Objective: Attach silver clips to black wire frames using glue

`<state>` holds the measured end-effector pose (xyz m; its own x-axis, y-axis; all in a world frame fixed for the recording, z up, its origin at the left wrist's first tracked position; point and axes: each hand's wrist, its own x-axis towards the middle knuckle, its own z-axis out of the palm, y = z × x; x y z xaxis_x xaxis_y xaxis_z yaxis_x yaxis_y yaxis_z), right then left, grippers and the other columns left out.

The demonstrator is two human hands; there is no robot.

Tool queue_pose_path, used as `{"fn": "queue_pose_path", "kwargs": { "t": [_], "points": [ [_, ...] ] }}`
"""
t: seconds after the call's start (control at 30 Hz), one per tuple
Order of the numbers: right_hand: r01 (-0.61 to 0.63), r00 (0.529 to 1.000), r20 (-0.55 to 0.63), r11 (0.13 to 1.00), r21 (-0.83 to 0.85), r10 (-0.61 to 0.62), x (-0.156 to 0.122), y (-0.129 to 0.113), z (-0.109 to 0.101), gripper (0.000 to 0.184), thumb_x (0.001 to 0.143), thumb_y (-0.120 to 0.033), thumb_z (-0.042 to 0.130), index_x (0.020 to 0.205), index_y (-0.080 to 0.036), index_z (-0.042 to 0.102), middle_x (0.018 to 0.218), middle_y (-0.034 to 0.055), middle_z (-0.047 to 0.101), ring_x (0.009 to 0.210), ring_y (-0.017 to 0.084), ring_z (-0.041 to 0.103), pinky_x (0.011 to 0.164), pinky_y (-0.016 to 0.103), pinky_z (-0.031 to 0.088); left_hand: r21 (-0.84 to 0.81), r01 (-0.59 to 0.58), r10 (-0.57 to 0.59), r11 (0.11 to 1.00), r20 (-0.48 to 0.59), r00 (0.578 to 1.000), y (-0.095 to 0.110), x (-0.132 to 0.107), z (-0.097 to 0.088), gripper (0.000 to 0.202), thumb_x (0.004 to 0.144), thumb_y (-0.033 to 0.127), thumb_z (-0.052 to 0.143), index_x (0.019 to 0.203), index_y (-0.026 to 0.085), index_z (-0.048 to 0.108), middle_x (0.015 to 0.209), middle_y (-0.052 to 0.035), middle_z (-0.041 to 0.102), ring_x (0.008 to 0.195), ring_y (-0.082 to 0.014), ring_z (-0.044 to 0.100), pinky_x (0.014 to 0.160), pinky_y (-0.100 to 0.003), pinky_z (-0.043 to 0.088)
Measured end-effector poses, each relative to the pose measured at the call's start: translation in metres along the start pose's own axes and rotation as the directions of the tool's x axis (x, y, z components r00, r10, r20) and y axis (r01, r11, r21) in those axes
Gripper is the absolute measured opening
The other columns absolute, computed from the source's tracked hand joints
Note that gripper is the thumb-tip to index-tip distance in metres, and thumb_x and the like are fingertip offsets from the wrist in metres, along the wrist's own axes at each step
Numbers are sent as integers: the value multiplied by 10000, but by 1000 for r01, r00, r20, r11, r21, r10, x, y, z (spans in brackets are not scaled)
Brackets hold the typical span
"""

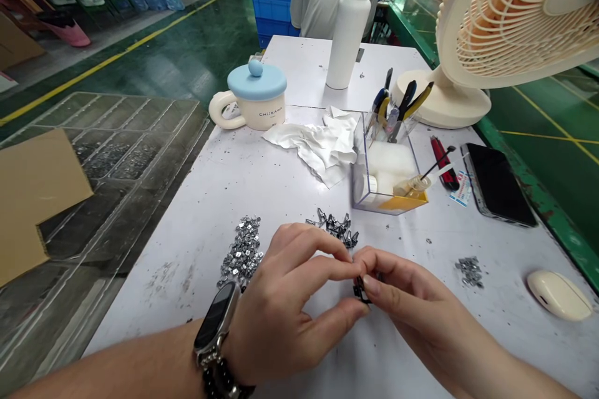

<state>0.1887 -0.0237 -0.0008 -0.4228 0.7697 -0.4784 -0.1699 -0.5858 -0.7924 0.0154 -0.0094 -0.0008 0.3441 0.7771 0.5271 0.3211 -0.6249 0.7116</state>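
Observation:
A small dark metal part (359, 290) is pinched between my two hands over the white table. My left hand (294, 299), with a watch and beads at its wrist, has its fingertips and thumb on the part from the left. From the right, the thumb and index finger of my right hand (407, 299) grip the same part. The fingers cover much of it. Beyond my hands is a pile of dark pointed metal pieces (337, 228). A heap of small silver pieces (241, 250) lies left of them, partly behind my left hand.
A clear box (390, 181) holds tools and a small bottle. Crumpled white tissue (322, 140), a lidded mug (259, 100), a white bottle (349, 34) and a fan (440, 100) stand behind. At right lie a phone (498, 184), a cream case (559, 295) and small pieces (469, 272).

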Motion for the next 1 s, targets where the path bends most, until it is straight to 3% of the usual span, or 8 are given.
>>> {"fn": "queue_pose_path", "kwargs": {
  "t": [0.37, 0.67, 1.0],
  "points": [
    [-72, 996, -47, 995, 63, 76, -2, -1, 1, 143, 792, -338, 624, 807, -204, 579, 750, -13, 442, 766, 128, 358, 714, 260, 294, 52, -28, 28, 998, 9, 1000, -1, 0, 0, 129, 707, 105, 683, 834, 102, 660, 861, -90, 629, 845, -199, 558, 761, -372, 450],
    [9, 1000, -13, 999, -41, -9, -2, -2, -1, 178, 834, -367, 587, 768, -209, 535, 754, -23, 413, 759, 120, 345, 690, 241, 283, 41, -8, 7, 999, 9, 1000, 1, 0, -2, 123, 695, 111, 691, 815, 110, 665, 850, -77, 631, 835, -182, 563, 787, -358, 450],
    [7, 1000, -3, 999, -40, -7, -1, 0, -3, 148, 846, -366, 569, 804, -225, 554, 790, -22, 424, 788, 117, 359, 710, 226, 306, 24, -25, 26, 999, -21, 999, -2, 0, 0, 152, 683, 133, 709, 823, 115, 653, 847, -75, 633, 822, -189, 568, 763, -367, 455]
  ]
}}
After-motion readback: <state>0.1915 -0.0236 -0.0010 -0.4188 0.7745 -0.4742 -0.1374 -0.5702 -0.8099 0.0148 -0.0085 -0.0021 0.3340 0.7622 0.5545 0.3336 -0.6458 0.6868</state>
